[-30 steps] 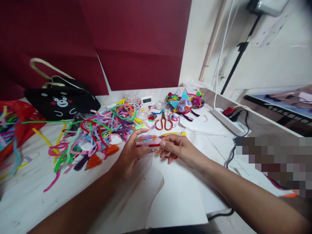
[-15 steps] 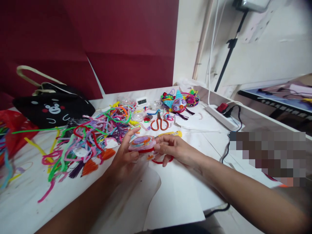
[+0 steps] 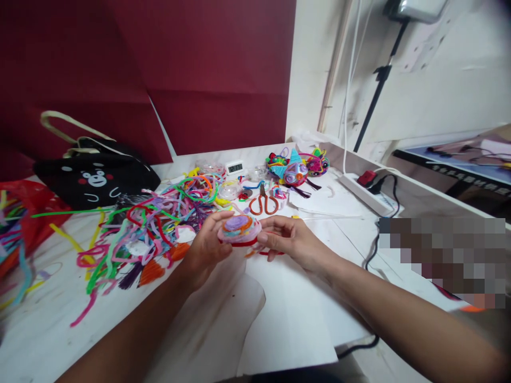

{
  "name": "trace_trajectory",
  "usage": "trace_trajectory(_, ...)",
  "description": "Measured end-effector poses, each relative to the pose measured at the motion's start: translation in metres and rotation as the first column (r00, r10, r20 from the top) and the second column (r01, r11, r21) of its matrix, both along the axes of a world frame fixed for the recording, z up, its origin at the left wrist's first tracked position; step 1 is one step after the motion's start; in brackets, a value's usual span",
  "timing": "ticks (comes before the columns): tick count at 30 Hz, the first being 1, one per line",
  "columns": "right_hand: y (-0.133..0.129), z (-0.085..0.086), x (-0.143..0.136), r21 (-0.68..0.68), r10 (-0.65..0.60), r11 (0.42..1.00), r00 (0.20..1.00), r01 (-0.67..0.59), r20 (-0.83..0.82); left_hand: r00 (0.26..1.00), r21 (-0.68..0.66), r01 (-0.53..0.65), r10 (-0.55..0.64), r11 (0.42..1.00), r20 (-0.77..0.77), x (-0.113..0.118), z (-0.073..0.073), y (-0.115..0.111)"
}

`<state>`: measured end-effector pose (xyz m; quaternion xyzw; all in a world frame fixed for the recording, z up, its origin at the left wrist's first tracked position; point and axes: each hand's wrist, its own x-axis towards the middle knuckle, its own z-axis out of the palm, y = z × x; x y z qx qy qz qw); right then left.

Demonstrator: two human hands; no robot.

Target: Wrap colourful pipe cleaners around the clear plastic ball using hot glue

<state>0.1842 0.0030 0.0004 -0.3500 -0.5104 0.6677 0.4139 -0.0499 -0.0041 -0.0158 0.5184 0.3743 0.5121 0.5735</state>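
Between my hands, above the white table, is a rounded craft piece (image 3: 239,230) with coiled purple, orange and pink strips and a red band round its lower edge. My left hand (image 3: 209,246) is wrapped round its left side. The fingers of my right hand (image 3: 281,236) pinch at its right edge, where a red strip hangs below them. Orange-handled scissors (image 3: 263,203) lie just beyond my hands. A large tangle of coloured fuzzy strips (image 3: 155,226) spreads to the left, with orange and purple tassels at its near side.
Finished colourful ornaments (image 3: 295,171) with dark tassels sit at the back, near a small digital clock (image 3: 234,168). A black bag (image 3: 96,178) and a red plastic bag (image 3: 46,213) stand at left. A white power strip (image 3: 373,196) with plugs and a black cable lies at right.
My left hand has turned the piece so its coiled top shows more, and its fingers have closed round it. The yellow-handled tool behind my right hand is now mostly hidden.
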Motion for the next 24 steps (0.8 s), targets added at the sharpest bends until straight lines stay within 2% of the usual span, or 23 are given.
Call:
trace_trajectory(4,0.000,-0.001,-0.002,0.039,-0.061,0.997,0.998,0.062,-0.020,0.998,0.069,-0.070,0.070,0.995,-0.003,0.006,0.003,-0.001)
trace_trajectory(10,-0.001,-0.002,-0.002,0.077,-0.113,0.991,0.994,0.112,0.008,0.992,0.056,-0.128,0.128,0.990,-0.001,0.011,0.007,-0.007)
trace_trajectory(17,-0.001,-0.008,-0.007,0.066,-0.191,0.980,0.981,0.189,0.034,0.981,0.101,-0.187,0.191,0.977,-0.036,0.016,0.004,-0.010)
trace_trajectory(24,-0.008,-0.015,-0.012,0.149,-0.251,0.962,0.958,0.230,0.141,0.951,0.120,-0.280,0.292,0.952,-0.100,0.024,0.006,-0.016)
